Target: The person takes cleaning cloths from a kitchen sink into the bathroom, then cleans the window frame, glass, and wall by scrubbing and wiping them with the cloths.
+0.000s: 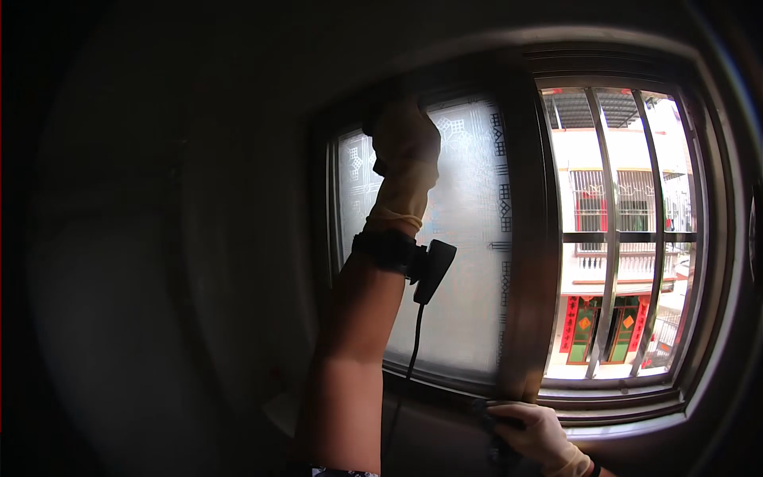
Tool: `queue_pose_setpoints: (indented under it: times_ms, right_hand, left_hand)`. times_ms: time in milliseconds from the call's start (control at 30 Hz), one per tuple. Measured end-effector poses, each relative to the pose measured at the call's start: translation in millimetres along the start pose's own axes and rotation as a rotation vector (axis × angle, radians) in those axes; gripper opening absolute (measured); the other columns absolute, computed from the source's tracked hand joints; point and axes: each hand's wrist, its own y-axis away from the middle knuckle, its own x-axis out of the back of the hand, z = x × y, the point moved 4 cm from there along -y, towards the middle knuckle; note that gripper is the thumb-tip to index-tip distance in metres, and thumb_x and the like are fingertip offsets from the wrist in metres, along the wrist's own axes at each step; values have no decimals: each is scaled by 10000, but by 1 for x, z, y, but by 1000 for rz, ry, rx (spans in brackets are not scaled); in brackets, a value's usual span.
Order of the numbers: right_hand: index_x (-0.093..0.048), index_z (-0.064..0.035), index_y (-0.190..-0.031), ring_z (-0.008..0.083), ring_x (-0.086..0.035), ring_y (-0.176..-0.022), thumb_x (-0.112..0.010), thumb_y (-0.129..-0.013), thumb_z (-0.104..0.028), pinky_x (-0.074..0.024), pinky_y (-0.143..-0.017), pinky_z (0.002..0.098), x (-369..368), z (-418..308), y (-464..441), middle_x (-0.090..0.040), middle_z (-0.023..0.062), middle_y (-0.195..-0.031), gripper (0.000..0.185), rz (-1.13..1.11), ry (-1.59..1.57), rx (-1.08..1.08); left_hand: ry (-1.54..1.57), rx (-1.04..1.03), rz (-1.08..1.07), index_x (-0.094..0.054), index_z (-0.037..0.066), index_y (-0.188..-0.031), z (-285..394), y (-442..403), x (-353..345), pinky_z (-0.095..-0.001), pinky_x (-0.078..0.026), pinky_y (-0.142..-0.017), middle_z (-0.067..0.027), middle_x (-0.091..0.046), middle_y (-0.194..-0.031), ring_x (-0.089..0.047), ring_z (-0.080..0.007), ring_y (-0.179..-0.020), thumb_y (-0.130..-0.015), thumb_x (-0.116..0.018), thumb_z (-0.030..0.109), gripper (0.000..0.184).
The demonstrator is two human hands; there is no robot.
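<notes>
My left hand (404, 139), in a pale glove, is raised against the upper part of a frosted window pane (461, 302). Its fingers are in shadow; a dark shape shows at their edge, and I cannot make out what it is. On that wrist sits a black strap with a small black device (435, 272), a cable hanging from it. Low on the right, my gloved right hand (540, 433) is closed at the bottom of the window frame (528, 318). Its fingers curl round a dark thing (494, 429) whose kind is lost in shadow.
To the right, the open half of the window shows metal bars (610, 238) and a building (588, 270) with red door banners across the way. A sill (628, 425) runs beneath it. The wall (119, 278) on the left is very dark.
</notes>
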Motion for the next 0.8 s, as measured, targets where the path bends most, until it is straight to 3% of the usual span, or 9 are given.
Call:
queue_pose_setpoints:
  times_ms: [167,233,333,500,567,600,667,733,800]
  right_hand:
    - [-684,-39,-1045,125,-651,-915,-700,-773,-20,-515,-819,250,-4,6,2,-700,85,-993,273,-2,-123,-79]
    - [-683,-29,-1044,115,-642,-918,-698,-775,-6,-513,-825,247,-3,8,1,-699,81,-995,271,-8,-173,-111]
    - [-682,-21,-1042,108,-634,-925,-697,-775,5,-508,-838,244,-5,12,3,-696,79,-1004,269,-11,-271,-192]
    - [-681,-22,-1042,125,-642,-933,-704,-773,-7,-504,-846,243,-3,4,3,-694,91,-1019,271,12,-159,-130]
    - [-681,-20,-1038,131,-644,-936,-707,-771,-9,-505,-848,247,-3,2,0,-693,94,-1023,269,11,-94,-95]
    - [-680,-18,-1034,136,-646,-938,-710,-768,-11,-506,-849,250,-4,2,0,-692,96,-1028,268,13,-28,-66]
    - [-680,-14,-1027,145,-648,-938,-704,-756,5,-506,-844,254,-4,3,1,-691,101,-1025,272,21,-28,-69]
    - [-680,-11,-1019,153,-650,-938,-699,-744,21,-506,-838,259,-5,0,1,-691,106,-1023,278,21,-30,-55]
    - [-637,7,-1084,191,-636,-935,-625,-828,-27,-488,-817,285,-4,-6,6,-668,142,-1074,259,-2,-31,-27]
  left_hand:
    - [377,-241,57,-662,182,-1078,31,17,1,-398,-504,-806,-95,-659,-1025,-629,-309,-932,-844,-639,195,236]
    - [410,-422,256,-660,200,-1075,60,26,-10,-392,-510,-784,-80,-657,-996,-627,-309,-906,-836,-651,190,240]
    - [531,-624,330,-655,216,-1099,71,18,-23,-391,-515,-810,-79,-648,-1033,-627,-301,-923,-827,-661,179,275]
    - [275,-328,34,-621,171,-1155,2,-29,0,-398,-491,-881,-106,-605,-1177,-584,-311,-1055,-866,-594,153,291]
    - [517,-374,369,-601,145,-1169,-28,-62,-2,-402,-476,-898,-120,-613,-1140,-574,-333,-1053,-854,-611,169,316]
    - [517,-376,368,-601,145,-1169,-17,-66,11,-402,-476,-898,-120,-613,-1140,-574,-333,-1053,-854,-611,169,316]
    - [425,-705,583,-506,127,-1278,12,-66,40,-388,-399,-1002,-157,-561,-1210,-514,-330,-1139,-898,-563,224,396]
    - [230,-801,490,-500,143,-1282,21,-76,17,-414,-363,-1032,-124,-495,-1302,-443,-323,-1220,-870,-588,241,433]
    - [77,-774,373,-508,157,-1281,4,-82,-10,-428,-346,-1044,-111,-469,-1321,-422,-310,-1240,-845,-601,247,455]
